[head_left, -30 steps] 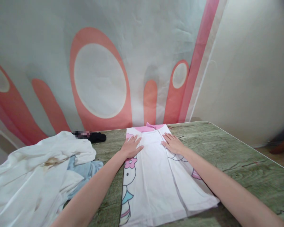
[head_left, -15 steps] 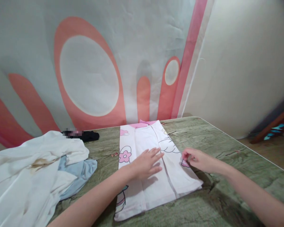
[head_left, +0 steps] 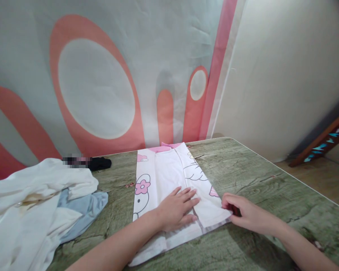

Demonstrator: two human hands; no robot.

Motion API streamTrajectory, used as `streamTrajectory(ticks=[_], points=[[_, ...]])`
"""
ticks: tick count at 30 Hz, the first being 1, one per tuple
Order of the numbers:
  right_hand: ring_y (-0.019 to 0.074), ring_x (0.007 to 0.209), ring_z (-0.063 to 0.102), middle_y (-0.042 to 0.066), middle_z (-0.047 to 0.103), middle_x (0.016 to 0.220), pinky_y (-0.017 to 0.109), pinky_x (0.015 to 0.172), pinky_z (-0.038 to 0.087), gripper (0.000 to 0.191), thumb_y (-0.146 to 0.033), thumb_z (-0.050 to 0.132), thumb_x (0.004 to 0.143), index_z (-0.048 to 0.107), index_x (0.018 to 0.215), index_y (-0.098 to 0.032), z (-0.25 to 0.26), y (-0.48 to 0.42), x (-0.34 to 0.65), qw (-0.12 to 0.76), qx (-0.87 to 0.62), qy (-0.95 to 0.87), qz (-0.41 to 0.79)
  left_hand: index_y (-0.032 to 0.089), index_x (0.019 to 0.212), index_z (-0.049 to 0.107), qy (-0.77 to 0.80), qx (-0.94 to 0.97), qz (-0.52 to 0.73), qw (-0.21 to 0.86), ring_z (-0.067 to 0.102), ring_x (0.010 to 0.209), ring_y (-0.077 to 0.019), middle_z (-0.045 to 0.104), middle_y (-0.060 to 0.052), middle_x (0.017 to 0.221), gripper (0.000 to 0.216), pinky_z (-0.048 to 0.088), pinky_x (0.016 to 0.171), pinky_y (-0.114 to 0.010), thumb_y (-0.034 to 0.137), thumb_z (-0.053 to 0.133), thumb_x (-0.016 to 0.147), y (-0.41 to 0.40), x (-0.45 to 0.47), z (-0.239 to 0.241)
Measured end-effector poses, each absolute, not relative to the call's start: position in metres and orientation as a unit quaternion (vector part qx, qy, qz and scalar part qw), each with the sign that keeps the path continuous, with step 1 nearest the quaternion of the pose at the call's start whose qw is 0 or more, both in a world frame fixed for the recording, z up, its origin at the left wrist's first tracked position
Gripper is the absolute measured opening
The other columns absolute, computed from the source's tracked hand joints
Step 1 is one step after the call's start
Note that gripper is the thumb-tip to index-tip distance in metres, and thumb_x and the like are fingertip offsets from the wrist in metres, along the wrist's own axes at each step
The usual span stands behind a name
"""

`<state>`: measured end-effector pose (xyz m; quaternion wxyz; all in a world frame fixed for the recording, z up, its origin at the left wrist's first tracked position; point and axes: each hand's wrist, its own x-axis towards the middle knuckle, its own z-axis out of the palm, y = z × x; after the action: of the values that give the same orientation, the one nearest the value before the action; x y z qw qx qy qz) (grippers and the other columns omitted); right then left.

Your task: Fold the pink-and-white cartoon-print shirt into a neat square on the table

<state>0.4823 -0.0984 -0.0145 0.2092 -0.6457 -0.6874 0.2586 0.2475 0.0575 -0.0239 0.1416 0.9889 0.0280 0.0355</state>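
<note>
One shirt (head_left: 169,169) lay on the table (head_left: 260,180), left hand (head_left: 177,210) spread flat over it, right hand (head_left: 244,211) pinching its near right corner, where gentle tension against a steady left palm seemed likeliest to prevent creases.

Under the left hand (head_left: 179,209) lies a folded white, pink-collared fabric garment (head_left: 169,169); the right hand (head_left: 241,212) pinches its corner.

We had the garment (head_left: 169,169) on the table (head_left: 243,169) beneath our left hand (head_left: 177,209), its near right corner at our right hand (head_left: 245,212). Well left of our left hand lay a clothes pile (head_left: 22,226), a small item (head_left: 101,163) behind it. Beyond both hands, behind the table, we faced a backdrop (head_left: 101,90).
</note>
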Motion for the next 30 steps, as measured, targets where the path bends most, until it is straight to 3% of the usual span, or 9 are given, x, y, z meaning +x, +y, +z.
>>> streamTrajectory(ticks=[6,12,15,18,22,26,30], points=[[0.0116,0.061,0.042,-0.004,0.044,0.066,0.023,0.056,0.031,0.019,-0.004,0.042,0.064,0.037,0.071,-0.021,-0.017,-0.103,0.48,0.213,-0.698,-0.663,0.168,0.024,0.139,0.026,0.026,0.988,0.04,0.145,0.02,0.133,-0.027,0.022,-0.007,0.146,0.055,0.013,0.107,-0.047,0.052,0.028,0.091,0.057,0.248,-0.024],[0.0118,0.063,0.045,-0.003,0.048,0.075,0.024,0.058,0.034,0.02,-0.006,0.042,0.067,0.041,0.08,-0.021,-0.018,-0.105,0.474,0.204,-0.703,-0.661,0.164,0.023,0.139,0.026,0.027,0.988,0.047,0.147,0.02,0.133,-0.0276,0.024,-0.009,0.145,0.057,0.014,0.106,-0.048,0.053,0.03,0.09,0.058,0.247,-0.027],[0.0123,0.065,0.047,-0.002,0.049,0.077,0.024,0.06,0.036,0.022,-0.005,0.042,0.067,0.042,0.082,-0.021,-0.022,-0.104,0.475,0.201,-0.7,-0.663,0.172,0.021,0.136,0.031,0.019,0.987,0.069,0.143,0.026,0.131,-0.0275,0.032,-0.011,0.141,0.056,0.017,0.105,-0.048,0.051,0.038,0.088,0.056,0.248,-0.025],[0.0124,0.067,0.048,-0.001,0.049,0.079,0.024,0.061,0.037,0.022,-0.004,0.041,0.067,0.043,0.082,-0.021,-0.024,-0.104,0.477,0.209,-0.689,-0.669,0.186,0.021,0.129,0.038,-0.012,0.987,0.1,0.128,0.038,0.123,-0.0234,0.044,-0.009,0.133,0.044,0.02,0.104,-0.046,0.04,0.044,0.089,0.05,0.25,-0.021],[0.012,0.066,0.048,-0.001,0.049,0.078,0.024,0.06,0.037,0.018,-0.006,0.041,0.07,0.045,0.078,-0.021,-0.021,-0.105,0.479,0.219,-0.681,-0.674,0.185,0.022,0.116,0.046,-0.042,0.986,0.122,0.102,0.052,0.105,-0.0174,0.054,-0.006,0.121,0.026,0.035,0.094,-0.036,0.024,0.041,0.091,0.041,0.255,-0.02],[0.0122,0.064,0.048,-0.002,0.048,0.071,0.024,0.058,0.035,0.014,-0.009,0.042,0.072,0.046,0.076,-0.021,-0.018,-0.104,0.48,0.22,-0.694,-0.664,0.169,0.021,0.098,0.051,-0.039,0.982,0.141,0.123,0.055,0.094,-0.0163,0.059,-0.003,0.109,0.013,0.041,0.082,-0.03,0.02,0.043,0.089,0.041,0.257,-0.022],[0.0129,0.062,0.049,-0.003,0.05,0.068,0.024,0.058,0.035,0.015,-0.011,0.042,0.072,0.048,0.081,-0.021,-0.019,-0.104,0.483,0.21,-0.72,-0.644,0.149,0.018,0.096,0.046,-0.004,0.963,0.192,0.19,0.055,0.09,-0.0159,0.059,-0.004,0.1,0.013,0.042,0.077,-0.029,0.015,0.041,0.086,0.044,0.257,-0.022]])
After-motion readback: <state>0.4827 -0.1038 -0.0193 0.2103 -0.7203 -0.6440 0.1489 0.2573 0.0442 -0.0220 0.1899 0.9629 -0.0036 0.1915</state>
